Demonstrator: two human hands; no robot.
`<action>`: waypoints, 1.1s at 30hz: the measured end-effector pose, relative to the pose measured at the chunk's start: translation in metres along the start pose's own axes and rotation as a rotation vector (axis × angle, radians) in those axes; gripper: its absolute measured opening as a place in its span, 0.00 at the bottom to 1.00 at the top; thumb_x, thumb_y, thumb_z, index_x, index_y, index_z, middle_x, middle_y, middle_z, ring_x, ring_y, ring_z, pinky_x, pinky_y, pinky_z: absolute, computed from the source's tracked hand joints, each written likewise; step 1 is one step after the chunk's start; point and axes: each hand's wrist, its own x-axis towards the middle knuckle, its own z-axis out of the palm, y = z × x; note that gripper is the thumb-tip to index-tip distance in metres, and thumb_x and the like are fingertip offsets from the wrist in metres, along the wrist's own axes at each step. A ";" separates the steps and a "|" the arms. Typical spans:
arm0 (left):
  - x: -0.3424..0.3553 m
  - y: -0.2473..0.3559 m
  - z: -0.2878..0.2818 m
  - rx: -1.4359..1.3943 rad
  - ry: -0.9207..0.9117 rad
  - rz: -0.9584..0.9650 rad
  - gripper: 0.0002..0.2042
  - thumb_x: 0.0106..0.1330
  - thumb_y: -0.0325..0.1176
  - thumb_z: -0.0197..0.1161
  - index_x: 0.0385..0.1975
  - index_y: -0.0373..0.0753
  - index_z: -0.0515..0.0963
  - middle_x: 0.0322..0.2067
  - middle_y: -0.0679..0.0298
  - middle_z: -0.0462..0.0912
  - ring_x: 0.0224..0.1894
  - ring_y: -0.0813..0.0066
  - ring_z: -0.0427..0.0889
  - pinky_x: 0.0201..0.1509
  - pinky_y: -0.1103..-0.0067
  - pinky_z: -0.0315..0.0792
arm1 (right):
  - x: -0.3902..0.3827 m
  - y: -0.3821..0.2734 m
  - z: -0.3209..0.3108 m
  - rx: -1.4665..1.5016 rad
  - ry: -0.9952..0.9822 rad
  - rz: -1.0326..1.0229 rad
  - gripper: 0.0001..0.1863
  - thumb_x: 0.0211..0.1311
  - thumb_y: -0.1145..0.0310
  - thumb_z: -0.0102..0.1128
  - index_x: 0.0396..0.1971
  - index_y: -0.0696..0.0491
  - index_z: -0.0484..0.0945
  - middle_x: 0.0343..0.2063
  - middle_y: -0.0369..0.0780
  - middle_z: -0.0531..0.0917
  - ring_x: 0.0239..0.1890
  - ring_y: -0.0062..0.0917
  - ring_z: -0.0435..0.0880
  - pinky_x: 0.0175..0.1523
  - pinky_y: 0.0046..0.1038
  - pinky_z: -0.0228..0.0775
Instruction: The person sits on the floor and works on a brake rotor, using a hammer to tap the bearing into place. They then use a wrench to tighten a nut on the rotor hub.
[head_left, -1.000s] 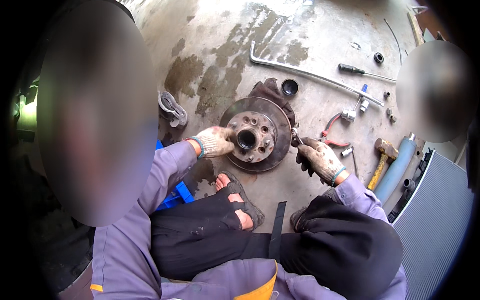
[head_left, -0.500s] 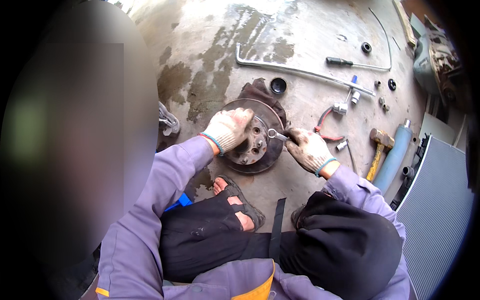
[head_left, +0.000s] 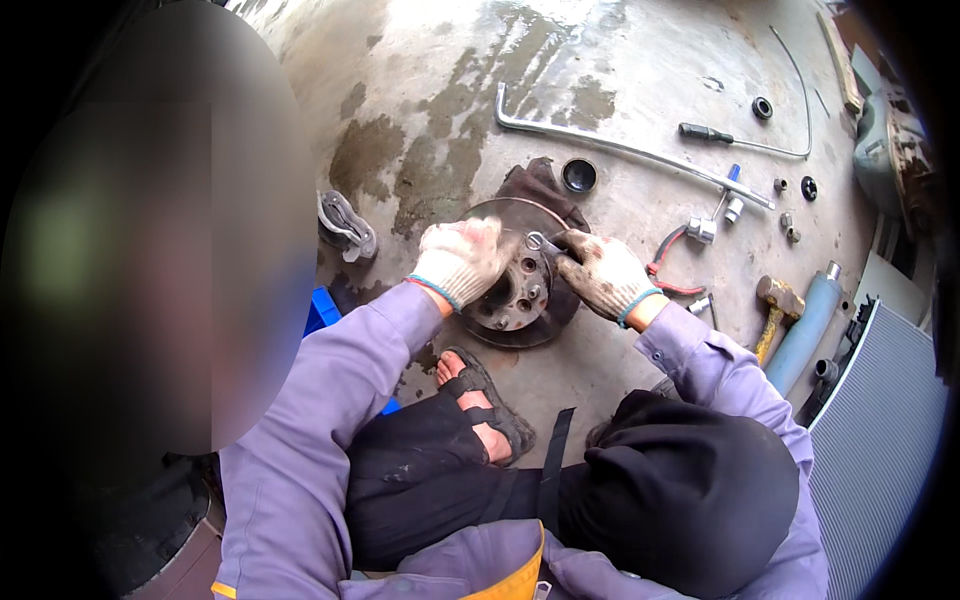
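Note:
A dark, worn brake disc (head_left: pixel 555 322) with a studded hub (head_left: pixel 512 316) lies on the concrete in front of me. My right hand (head_left: pixel 604 270), in a soiled knit glove, is closed around a ring-ended wrench (head_left: pixel 550 247). The wrench's ring sits over the upper part of the hub, close to my left hand's fingertips. My left hand (head_left: pixel 462 258), gloved too, has its fingers curled over the hub's upper left side. Whatever those fingers grip is hidden. Beneath the disc's far edge shows a dark rag (head_left: pixel 540 184).
A round black cup (head_left: pixel 579 176) stands beyond the disc. A long bent bar (head_left: pixel 630 148) crosses behind it. To the right lie red-handled pliers (head_left: pixel 664 250), a hammer (head_left: pixel 777 300), a blue-grey cylinder (head_left: pixel 808 322), several sockets and a radiator (head_left: pixel 885 440). My sandalled foot (head_left: pixel 480 400) is close by.
My right hand has brought the wrench up and left across the disc, from the hub's right side to its upper part. My left hand stays on the hub. The whole view has shifted slightly.

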 end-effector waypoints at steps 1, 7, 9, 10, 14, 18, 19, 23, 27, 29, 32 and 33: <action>-0.002 -0.007 0.011 -0.067 0.067 0.095 0.19 0.72 0.52 0.58 0.41 0.40 0.82 0.25 0.55 0.85 0.35 0.45 0.88 0.43 0.57 0.81 | 0.003 0.002 0.001 -0.016 -0.007 -0.007 0.19 0.67 0.63 0.56 0.54 0.52 0.82 0.45 0.53 0.87 0.50 0.49 0.86 0.56 0.45 0.77; 0.009 -0.009 0.022 -0.118 -0.152 0.050 0.20 0.74 0.50 0.54 0.40 0.39 0.83 0.31 0.50 0.87 0.42 0.43 0.87 0.48 0.57 0.80 | 0.003 0.006 0.001 -0.032 -0.002 0.015 0.19 0.66 0.66 0.53 0.54 0.51 0.83 0.44 0.53 0.87 0.49 0.49 0.86 0.56 0.45 0.77; 0.017 0.013 -0.037 -0.080 -0.340 -0.090 0.20 0.74 0.50 0.53 0.40 0.39 0.84 0.36 0.47 0.88 0.44 0.45 0.88 0.48 0.59 0.81 | 0.000 0.010 -0.001 -0.012 0.003 0.023 0.19 0.66 0.67 0.53 0.53 0.51 0.83 0.44 0.53 0.87 0.49 0.49 0.87 0.55 0.45 0.77; 0.015 0.009 -0.039 -0.103 -0.300 -0.110 0.20 0.74 0.50 0.54 0.41 0.39 0.83 0.36 0.47 0.88 0.44 0.46 0.88 0.48 0.59 0.81 | 0.001 0.009 -0.002 -0.001 -0.020 0.045 0.19 0.68 0.63 0.53 0.53 0.53 0.83 0.45 0.53 0.87 0.50 0.49 0.86 0.56 0.45 0.77; 0.002 -0.009 -0.001 -0.071 -0.026 0.193 0.18 0.71 0.48 0.57 0.47 0.40 0.79 0.38 0.50 0.88 0.41 0.47 0.88 0.47 0.57 0.81 | 0.001 0.005 0.004 0.031 -0.097 0.100 0.22 0.73 0.55 0.53 0.53 0.57 0.83 0.46 0.54 0.86 0.51 0.49 0.85 0.57 0.43 0.77; 0.020 0.019 -0.036 0.040 -0.417 -0.040 0.19 0.70 0.44 0.58 0.53 0.39 0.79 0.44 0.52 0.87 0.41 0.47 0.88 0.47 0.58 0.81 | -0.010 0.006 0.007 0.096 -0.090 0.093 0.23 0.73 0.54 0.53 0.52 0.58 0.83 0.46 0.54 0.86 0.51 0.50 0.85 0.57 0.43 0.76; 0.023 0.019 -0.038 0.044 -0.495 -0.097 0.19 0.70 0.44 0.59 0.54 0.39 0.79 0.45 0.52 0.87 0.41 0.47 0.88 0.47 0.58 0.81 | -0.012 0.003 0.006 0.120 -0.083 0.081 0.23 0.73 0.54 0.53 0.52 0.58 0.83 0.46 0.54 0.86 0.51 0.50 0.85 0.57 0.43 0.76; 0.008 -0.004 -0.010 -0.247 0.004 0.090 0.22 0.69 0.45 0.60 0.54 0.36 0.78 0.46 0.50 0.86 0.43 0.46 0.88 0.47 0.56 0.81 | -0.013 0.009 0.014 0.266 -0.134 0.227 0.21 0.71 0.58 0.56 0.53 0.59 0.82 0.36 0.48 0.88 0.33 0.35 0.89 0.38 0.37 0.82; 0.019 -0.001 -0.014 -0.003 -0.254 0.215 0.20 0.68 0.45 0.62 0.52 0.37 0.79 0.40 0.51 0.88 0.41 0.46 0.88 0.44 0.57 0.81 | -0.016 0.010 0.022 0.424 -0.135 0.203 0.20 0.72 0.61 0.56 0.54 0.61 0.81 0.32 0.44 0.86 0.24 0.27 0.87 0.25 0.31 0.80; 0.024 0.000 -0.013 0.090 -0.277 0.166 0.19 0.69 0.45 0.61 0.48 0.36 0.80 0.37 0.52 0.88 0.40 0.48 0.89 0.42 0.56 0.81 | -0.020 0.011 0.022 0.456 -0.160 0.174 0.20 0.72 0.62 0.56 0.54 0.61 0.81 0.31 0.42 0.86 0.23 0.25 0.86 0.24 0.30 0.80; 0.024 -0.012 -0.012 0.227 -0.262 0.211 0.22 0.71 0.49 0.58 0.50 0.35 0.80 0.41 0.51 0.88 0.43 0.49 0.89 0.46 0.58 0.82 | -0.022 0.014 0.026 0.528 -0.183 0.264 0.20 0.73 0.62 0.56 0.55 0.61 0.80 0.32 0.42 0.87 0.25 0.25 0.87 0.25 0.29 0.81; 0.022 -0.009 -0.017 0.060 -0.203 0.141 0.22 0.71 0.49 0.58 0.51 0.36 0.80 0.42 0.50 0.87 0.44 0.49 0.88 0.49 0.59 0.81 | -0.022 0.007 0.022 0.562 -0.195 0.319 0.20 0.73 0.62 0.56 0.55 0.61 0.80 0.33 0.43 0.87 0.26 0.27 0.88 0.28 0.30 0.82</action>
